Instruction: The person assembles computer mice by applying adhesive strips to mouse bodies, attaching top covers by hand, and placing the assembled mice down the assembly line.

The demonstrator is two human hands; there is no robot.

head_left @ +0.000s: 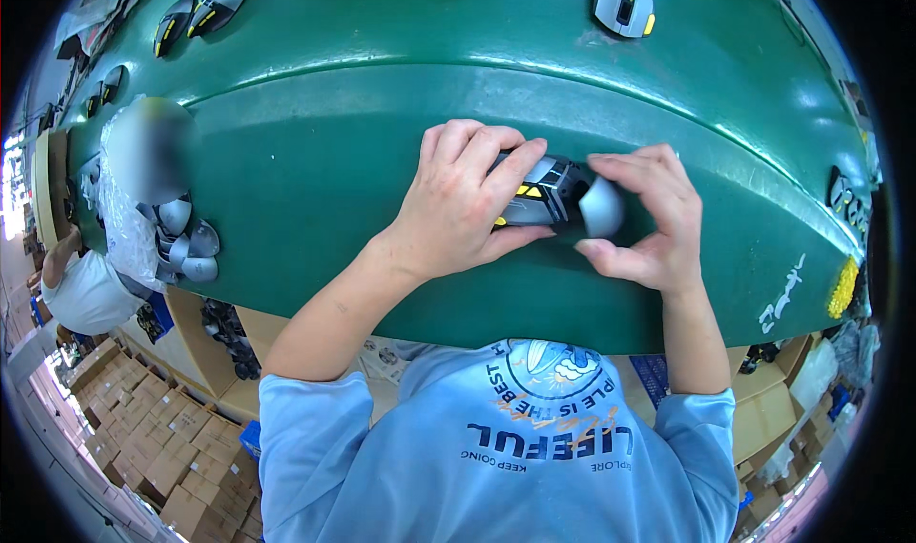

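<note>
My left hand [463, 199] is closed around a grey and black computer mouse [537, 198] with yellow accents, held over the green table [315, 199]. Its fingers lie along the far side and the thumb along the near side. Just right of the mouse, a smooth grey curved mouse cover [601, 209] sits between the thumb and fingers of my right hand [658, 214]. The cover is slightly blurred and stands close to the mouse's dark end. Whether the two parts touch, I cannot tell.
More mice stand beyond a raised ridge, one mouse [625, 4] at the far right. Loose grey covers [191, 247] lie by a plastic bag [129, 209] at left, near another person [91, 290]. A yellow bumpy object [843, 287] sits at the right edge; cardboard boxes [172, 419] are stacked below left.
</note>
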